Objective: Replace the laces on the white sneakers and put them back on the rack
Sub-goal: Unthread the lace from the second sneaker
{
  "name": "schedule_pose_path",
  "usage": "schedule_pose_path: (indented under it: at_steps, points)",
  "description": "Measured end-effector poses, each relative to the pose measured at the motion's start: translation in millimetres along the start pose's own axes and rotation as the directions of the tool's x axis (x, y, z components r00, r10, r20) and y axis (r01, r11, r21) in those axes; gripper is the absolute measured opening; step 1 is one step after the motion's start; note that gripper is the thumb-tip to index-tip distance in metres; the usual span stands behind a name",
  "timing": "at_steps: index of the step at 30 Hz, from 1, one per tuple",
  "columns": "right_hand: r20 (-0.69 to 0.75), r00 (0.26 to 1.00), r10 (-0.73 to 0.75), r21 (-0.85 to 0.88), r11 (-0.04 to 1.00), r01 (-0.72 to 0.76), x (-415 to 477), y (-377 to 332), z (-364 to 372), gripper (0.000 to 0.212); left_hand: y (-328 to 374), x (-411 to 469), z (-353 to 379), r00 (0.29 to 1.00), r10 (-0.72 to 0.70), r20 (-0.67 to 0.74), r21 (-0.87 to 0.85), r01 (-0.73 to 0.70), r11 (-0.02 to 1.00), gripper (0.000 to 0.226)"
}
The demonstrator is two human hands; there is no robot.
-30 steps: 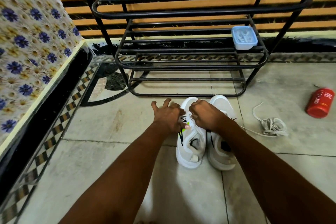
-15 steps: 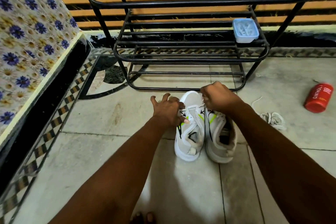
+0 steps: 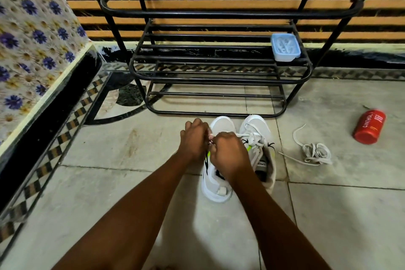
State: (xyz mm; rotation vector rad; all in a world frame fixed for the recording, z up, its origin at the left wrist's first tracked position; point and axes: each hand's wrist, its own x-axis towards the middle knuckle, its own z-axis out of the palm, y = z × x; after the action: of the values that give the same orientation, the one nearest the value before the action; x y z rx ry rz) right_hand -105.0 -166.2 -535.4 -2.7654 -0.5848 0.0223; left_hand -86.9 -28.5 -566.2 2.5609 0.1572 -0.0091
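1. The white sneakers (image 3: 221, 124) stand side by side on the floor (image 3: 109, 182), just in front of the rack (image 3: 219, 76), with their toes toward its bottom rail. Nothing is back on the rack yet.
2. Both hands are bunched over the sneaker being laced (image 3: 217, 188). The left hand (image 3: 194, 138) and the right hand (image 3: 230, 153) are curled tight and close together, each apparently pinching the lace (image 3: 210, 136) that shows white between them. The hands cover the eyelets, so I cannot tell how far up the lacing has gone.
3. The second sneaker (image 3: 256, 124) sits a little further along the rack's front and already carries a white lace, loosely bunched over the tongue. It looks threaded but slack, so it may want tightening.
4. What could go wrong, to my eye:
   - Neither hand pins the shoe, so a hard pull could drag it across the floor or tip it against its neighbour.
   - Uneven pulls would leave one end too short to tie.
   - With the eyelets hidden under the knuckles, one could be skipped or a crossing twisted.
5. A loose lace (image 3: 315, 153) lies in a tangle off the rack's front corner, toward the red can (image 3: 369, 126). It is probably an old one, and picking it up by mistake would undo the point of the job.
6. A blue tub (image 3: 285, 47) sits at one end of a rack shelf, so the pair should go clear of it or it may get knocked off.
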Motion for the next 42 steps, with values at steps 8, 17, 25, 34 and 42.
schedule_pose_path:
  at_steps: [8,17,25,34,42]
  points:
    - [0.109,0.991,0.08,0.029,0.996,-0.083,-8,8,13,0.02,9,10,-9,0.998,0.056,-0.013,0.058,-0.055,0.997,0.006]
    - [0.065,0.997,0.049,0.068,0.996,-0.053,-7,13,23,0.027,25,2,-43,0.922,0.114,-0.371,-0.185,-0.194,0.963,0.028]
    - [0.036,0.998,0.045,0.11,0.993,-0.049,-5,18,30,0.028,73,19,-109,0.84,-0.031,-0.542,-0.657,-0.4,0.639,0.019]
    - [0.046,0.998,0.034,0.096,0.995,-0.038,-2,22,40,0.039,20,15,-36,0.972,0.045,0.231,0.331,-0.122,0.936,0.024]
    - [0.038,0.996,0.08,0.113,0.99,-0.084,3,26,54,0.038,6,15,-19,0.961,0.272,0.054,0.364,-0.272,0.891,0.016]
